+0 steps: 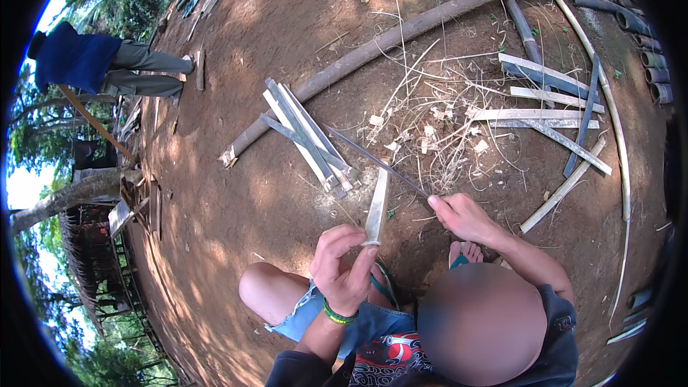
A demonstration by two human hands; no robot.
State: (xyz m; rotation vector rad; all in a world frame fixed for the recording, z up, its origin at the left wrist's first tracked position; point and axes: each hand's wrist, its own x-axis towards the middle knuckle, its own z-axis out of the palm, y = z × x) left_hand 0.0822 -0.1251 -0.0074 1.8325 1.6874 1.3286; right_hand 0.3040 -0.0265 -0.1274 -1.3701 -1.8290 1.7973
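My left hand point(337, 261) pinches the near end of a pale split bamboo strip point(378, 206), which points away from me. In my right hand point(462, 216) is the handle of a long, thin, dark-bladed knife point(358, 149). The blade slants to the far left and crosses the strip's far end; whether it is cutting in or only touching cannot be made out. My right fingers hide the knife handle. Beyond the strip, to the left, lies a small stack of split bamboo pieces point(304, 136) on the dirt.
A long wooden pole point(401, 34) runs across the ground ahead. Curly shavings point(444, 132) cover the dirt in the middle, with more bamboo strips point(534, 115) at right. Bamboo tubes point(656, 75) line the far right edge. A person in blue point(79, 57) stands at far left.
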